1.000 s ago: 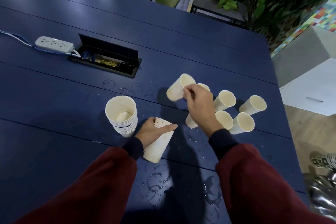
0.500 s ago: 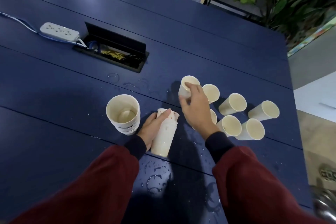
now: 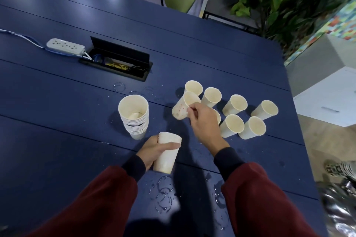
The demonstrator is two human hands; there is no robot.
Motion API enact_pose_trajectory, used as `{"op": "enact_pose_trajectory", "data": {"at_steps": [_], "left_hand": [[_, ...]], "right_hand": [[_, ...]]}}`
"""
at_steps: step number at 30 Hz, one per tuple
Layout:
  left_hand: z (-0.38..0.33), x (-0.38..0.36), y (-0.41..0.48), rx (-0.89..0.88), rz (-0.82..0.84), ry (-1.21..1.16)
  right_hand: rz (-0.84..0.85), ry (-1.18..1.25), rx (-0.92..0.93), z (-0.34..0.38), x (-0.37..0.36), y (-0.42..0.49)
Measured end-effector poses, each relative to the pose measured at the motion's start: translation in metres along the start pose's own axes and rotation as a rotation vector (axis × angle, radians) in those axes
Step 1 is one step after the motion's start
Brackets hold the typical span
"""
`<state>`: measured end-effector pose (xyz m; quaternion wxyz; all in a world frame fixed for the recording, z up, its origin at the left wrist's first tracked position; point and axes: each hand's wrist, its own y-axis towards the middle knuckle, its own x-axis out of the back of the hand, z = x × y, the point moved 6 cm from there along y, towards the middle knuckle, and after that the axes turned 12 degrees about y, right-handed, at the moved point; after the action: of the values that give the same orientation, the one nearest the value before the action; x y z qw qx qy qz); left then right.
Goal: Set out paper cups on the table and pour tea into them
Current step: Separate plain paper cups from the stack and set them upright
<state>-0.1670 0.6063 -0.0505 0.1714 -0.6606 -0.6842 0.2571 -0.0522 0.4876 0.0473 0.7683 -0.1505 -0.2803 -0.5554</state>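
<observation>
- Right hand (image 3: 204, 121): fingertips pinch the rim of a speckled cup (image 3: 180, 109). The cup is tilted, mouth toward the far right. Cannot tell whether its base touches the tabletop (image 3: 57, 102).
- Change vs. 0.5 s ago: the right hand was then on the far-left cup (image 3: 193, 87) of the group. That cup now stands free and upright, and the speckled cup sits just in front of it.
- Left hand (image 3: 154, 150): fingers curled round a short stack of cups (image 3: 168, 153) near the tabletop's front. The grip is as before, but the stack looks shorter than 0.5 s ago.
- Set-out group, right of the right hand: second cup (image 3: 212, 97), third cup (image 3: 235, 105) and outer cup (image 3: 264, 109) in the far row. Two near cups (image 3: 232, 126) stand side by side, and one more is mostly hidden behind the right hand. Positions match the earlier frame.
- Tall stack of cups (image 3: 134, 117): upright, left of both hands, unmoved.
- Water rings (image 3: 163, 196) on the tabletop between the sleeves.
- Power strip (image 3: 65, 45) beside the open cable hatch (image 3: 117, 61), far left.
</observation>
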Motion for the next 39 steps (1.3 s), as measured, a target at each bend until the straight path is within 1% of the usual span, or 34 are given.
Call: {"op": "enact_pose_trajectory", "data": {"at_steps": [5, 8, 10, 13, 14, 15, 18, 19, 22, 26, 28, 30, 32, 33, 35, 37, 39], "left_hand": [[0.016, 0.020, -0.016, -0.004, -0.145, 0.026], [0.020, 0.024, -0.021, -0.009, -0.162, 0.064], [0.020, 0.025, -0.023, -0.004, -0.167, 0.094], [0.021, 0.019, -0.023, -0.016, -0.162, 0.134], [0.020, 0.016, -0.023, -0.027, -0.163, 0.148], [0.019, 0.014, -0.021, -0.035, -0.166, 0.166], [0.013, 0.002, -0.014, -0.079, -0.161, 0.256], [0.010, 0.001, -0.012, -0.095, -0.159, 0.289], [0.008, -0.025, -0.008, -0.109, -0.093, 0.396], [0.001, -0.060, -0.008, -0.134, -0.038, 0.472], [0.003, -0.076, -0.010, -0.132, -0.033, 0.505], [0.011, -0.087, -0.013, -0.107, -0.021, 0.573], [0.021, -0.094, -0.017, -0.077, -0.004, 0.645], [0.025, -0.097, -0.020, -0.067, -0.002, 0.650], [0.025, -0.100, -0.025, -0.073, -0.007, 0.649], [0.020, -0.104, -0.028, -0.089, -0.018, 0.648], [0.014, -0.110, -0.032, -0.108, -0.023, 0.637]], "right_hand": [[0.157, -0.133, -0.085, -0.021, -0.028, -0.015], [0.217, -0.126, -0.053, -0.027, -0.035, -0.024], [0.202, -0.091, -0.004, -0.027, -0.033, -0.028], [0.088, -0.050, 0.102, -0.019, -0.021, -0.040], [0.085, -0.039, 0.114, -0.014, -0.018, -0.046], [0.122, -0.020, 0.105, -0.010, -0.018, -0.054], [0.318, 0.033, 0.015, -0.010, -0.027, -0.081], [0.333, 0.035, -0.003, -0.011, -0.031, -0.085], [0.258, 0.146, -0.100, -0.027, -0.010, -0.099], [0.210, 0.407, -0.257, -0.041, 0.024, -0.114], [0.169, 0.473, -0.291, -0.048, 0.038, -0.124], [0.069, 0.528, -0.322, -0.061, 0.054, -0.131], [-0.031, 0.537, -0.332, -0.074, 0.075, -0.135], [-0.035, 0.521, -0.327, -0.078, 0.083, -0.136], [0.061, 0.492, -0.320, -0.079, 0.088, -0.136], [0.215, 0.487, -0.338, -0.075, 0.078, -0.138], [0.304, 0.463, -0.298, -0.071, 0.066, -0.143]]}}
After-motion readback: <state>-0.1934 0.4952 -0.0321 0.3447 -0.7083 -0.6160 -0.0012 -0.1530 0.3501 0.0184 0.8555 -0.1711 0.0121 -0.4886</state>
